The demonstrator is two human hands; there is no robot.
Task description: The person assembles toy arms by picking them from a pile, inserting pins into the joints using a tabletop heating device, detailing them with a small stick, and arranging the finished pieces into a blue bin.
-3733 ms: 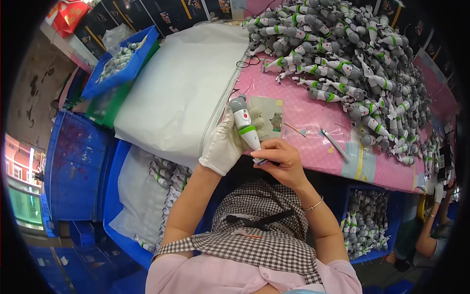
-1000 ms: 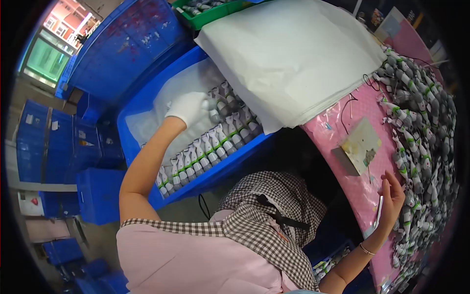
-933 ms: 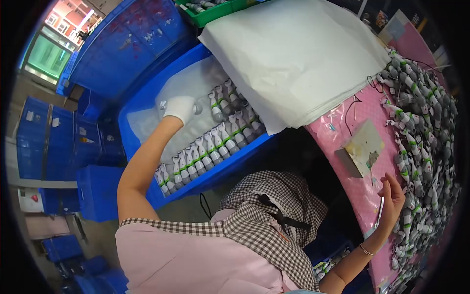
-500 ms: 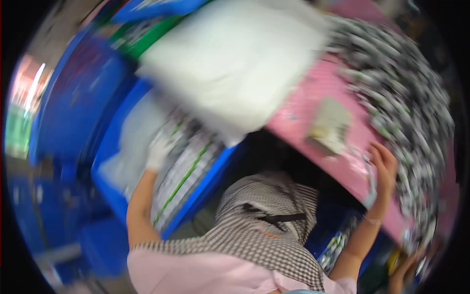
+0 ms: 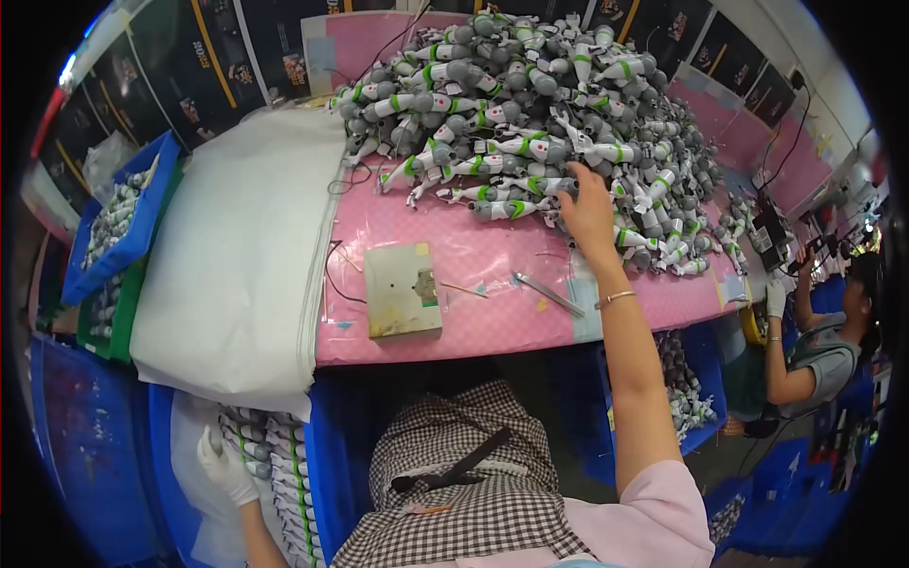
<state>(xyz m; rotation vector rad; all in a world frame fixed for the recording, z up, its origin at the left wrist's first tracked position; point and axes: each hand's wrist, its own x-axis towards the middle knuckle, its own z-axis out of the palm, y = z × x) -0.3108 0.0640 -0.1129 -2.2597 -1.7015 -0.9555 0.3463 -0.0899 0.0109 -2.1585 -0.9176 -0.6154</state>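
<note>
My bare right hand (image 5: 589, 210) reaches to the front of a big pile of white, grey and green toy limbs (image 5: 511, 147). Its thumb and fingers are apart at the pile's near edge, and nothing shows gripped between them. My left hand (image 5: 227, 466), in a white glove, rests low at the left inside a blue crate (image 5: 339, 483), its fingers stretched out over clear plastic sheeting (image 5: 189, 473). Beside that hand, toy limbs (image 5: 289, 473) lie in neat rows in the crate.
A pink-covered table (image 5: 473, 331) carries a small metal box (image 5: 402, 289), metal tweezers (image 5: 549, 293) and a stack of white sheets (image 5: 237, 246). Stacked bins (image 5: 118, 237) stand left. Another blue bin (image 5: 705, 379) sits under the table. A co-worker (image 5: 819, 350) works at the right.
The view has swung from the left crate toward the table and sharpened. My right hand has moved from above the table's front part to the pile; my left hand stays in the crate.
</note>
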